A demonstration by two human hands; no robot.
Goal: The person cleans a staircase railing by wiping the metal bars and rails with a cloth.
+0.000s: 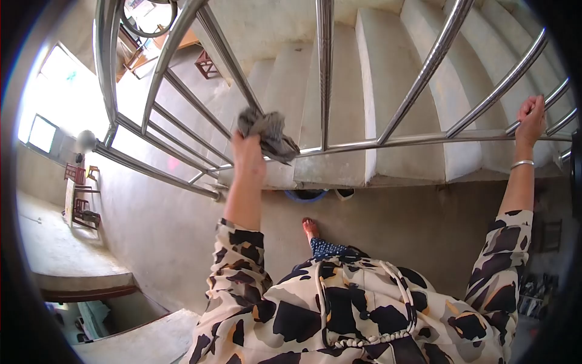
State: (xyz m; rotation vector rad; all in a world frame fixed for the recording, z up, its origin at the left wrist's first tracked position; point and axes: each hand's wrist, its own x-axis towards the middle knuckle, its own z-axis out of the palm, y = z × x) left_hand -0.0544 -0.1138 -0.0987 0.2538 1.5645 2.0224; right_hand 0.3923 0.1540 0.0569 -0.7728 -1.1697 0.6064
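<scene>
A crumpled grey cloth (271, 134) is bunched in my left hand (247, 159), up against a slanting metal bar (227, 54) of the stair railing. The fingers on that side are mostly hidden by the cloth. Over at the right, my right hand (531, 116) is closed round another shiny bar near the lower rail (418, 139). A bracelet (522, 163) circles that wrist.
Concrete steps (394, 91) lie behind the railing. Below the stair edge are a blue basin (305, 195) and my foot (310, 227). Red stools (85, 212) stand far left, a red stool (206, 64) at the upper left.
</scene>
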